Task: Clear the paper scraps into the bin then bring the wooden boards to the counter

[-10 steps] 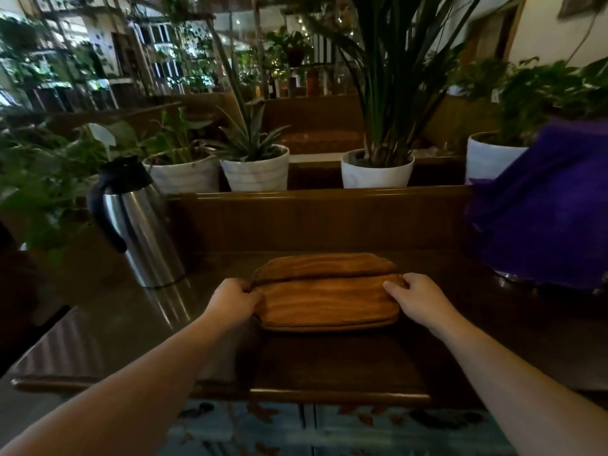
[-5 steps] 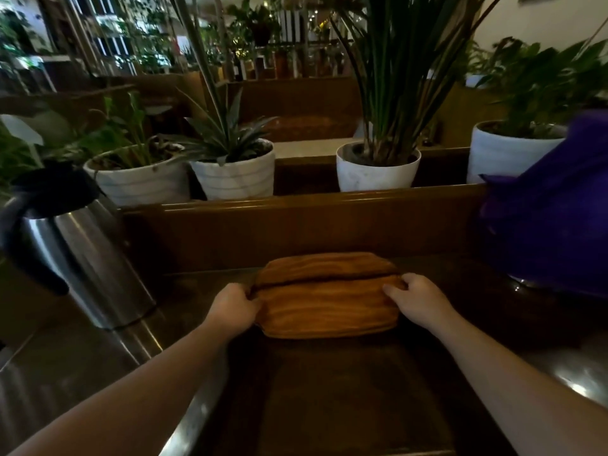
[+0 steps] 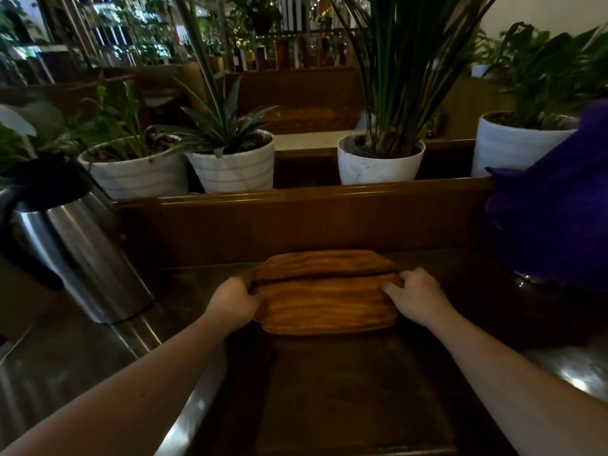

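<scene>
Boards: wooden boards (image 3: pixel 325 299) stacked on dark counter (image 3: pixel 345 390), long axis left-right | Hands: your left hand (image 3: pixel 234 302) and right hand (image 3: pixel 415 296) each clamp one short end | Reach: equal, between kettle (image 3: pixel 70 245) and purple cloth (image 3: pixel 552 205)

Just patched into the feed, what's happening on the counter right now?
A person has both hands on a stack of wooden boards lying on the dark counter: the left hand grips the left end, the right hand the right end. The boards lie flat in front of a wooden ledge, between a steel jug on the left and a purple cloth on the right. No paper scraps or bin are in view.
</scene>
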The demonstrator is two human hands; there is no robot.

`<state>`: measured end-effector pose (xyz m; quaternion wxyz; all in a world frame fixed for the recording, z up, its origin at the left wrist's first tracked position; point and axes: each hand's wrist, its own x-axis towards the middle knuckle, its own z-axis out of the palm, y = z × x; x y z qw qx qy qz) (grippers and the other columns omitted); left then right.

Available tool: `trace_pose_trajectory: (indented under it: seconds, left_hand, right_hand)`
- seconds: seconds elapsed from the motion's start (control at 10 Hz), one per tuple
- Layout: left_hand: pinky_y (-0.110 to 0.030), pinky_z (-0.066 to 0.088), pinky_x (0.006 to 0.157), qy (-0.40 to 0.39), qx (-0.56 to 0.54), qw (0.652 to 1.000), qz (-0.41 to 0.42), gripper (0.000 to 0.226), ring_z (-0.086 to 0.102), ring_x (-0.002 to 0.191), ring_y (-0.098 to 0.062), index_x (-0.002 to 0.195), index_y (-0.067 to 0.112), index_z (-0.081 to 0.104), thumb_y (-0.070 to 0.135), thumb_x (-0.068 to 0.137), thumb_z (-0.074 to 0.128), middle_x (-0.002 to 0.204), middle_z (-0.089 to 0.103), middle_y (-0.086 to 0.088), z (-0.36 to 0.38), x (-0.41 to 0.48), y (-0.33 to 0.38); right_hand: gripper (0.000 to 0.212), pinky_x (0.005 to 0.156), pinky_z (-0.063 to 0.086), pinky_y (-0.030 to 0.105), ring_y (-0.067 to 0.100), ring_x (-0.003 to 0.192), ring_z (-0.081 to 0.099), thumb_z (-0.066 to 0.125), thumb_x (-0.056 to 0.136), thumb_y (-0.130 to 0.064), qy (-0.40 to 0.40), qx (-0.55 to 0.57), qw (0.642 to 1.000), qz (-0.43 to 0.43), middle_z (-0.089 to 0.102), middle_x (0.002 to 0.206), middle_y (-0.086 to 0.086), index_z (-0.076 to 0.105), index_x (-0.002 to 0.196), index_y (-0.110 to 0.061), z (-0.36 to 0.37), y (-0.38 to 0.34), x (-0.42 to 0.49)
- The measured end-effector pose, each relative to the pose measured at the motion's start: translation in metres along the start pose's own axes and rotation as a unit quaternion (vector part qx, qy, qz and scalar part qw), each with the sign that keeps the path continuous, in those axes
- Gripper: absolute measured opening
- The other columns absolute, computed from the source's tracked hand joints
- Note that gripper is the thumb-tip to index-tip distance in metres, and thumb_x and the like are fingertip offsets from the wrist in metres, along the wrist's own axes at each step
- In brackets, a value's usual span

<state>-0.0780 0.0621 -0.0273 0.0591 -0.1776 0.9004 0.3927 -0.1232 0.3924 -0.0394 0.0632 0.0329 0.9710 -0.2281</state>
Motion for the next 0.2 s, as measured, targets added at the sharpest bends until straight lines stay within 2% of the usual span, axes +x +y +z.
trace_pose_trajectory:
  seconds: [0.1,0.2]
  left_hand:
    - [-0.031,0.058,0.068,-0.013,0.086,0.995,0.046,0.015,0.067,0.076,-0.013,0.097,0.022,0.062,0.032,0.088,0.057,0.094,0.068,-0.003,-0.005,-0.007,0.007]
    - [-0.036,0.052,0.088,0.069,0.227,0.960,0.145,0.044,0.057,0.106,-0.018,0.128,0.023,0.048,0.043,0.089,0.050,0.123,0.056,-0.006,-0.008,-0.018,0.021]
  right_hand:
    - [0.072,0.094,0.045,0.047,0.030,0.118,0.047,0.038,0.083,-0.067,-0.005,-0.085,0.996,-0.029,0.045,0.136,0.013,0.046,0.133,-0.017,-0.009,-0.003,-0.002]
    - [0.088,0.103,0.034,0.052,0.032,0.133,0.033,0.031,0.079,-0.076,0.039,-0.164,0.977,-0.131,0.031,0.151,0.009,0.011,0.149,-0.027,-0.024,-0.012,-0.009]
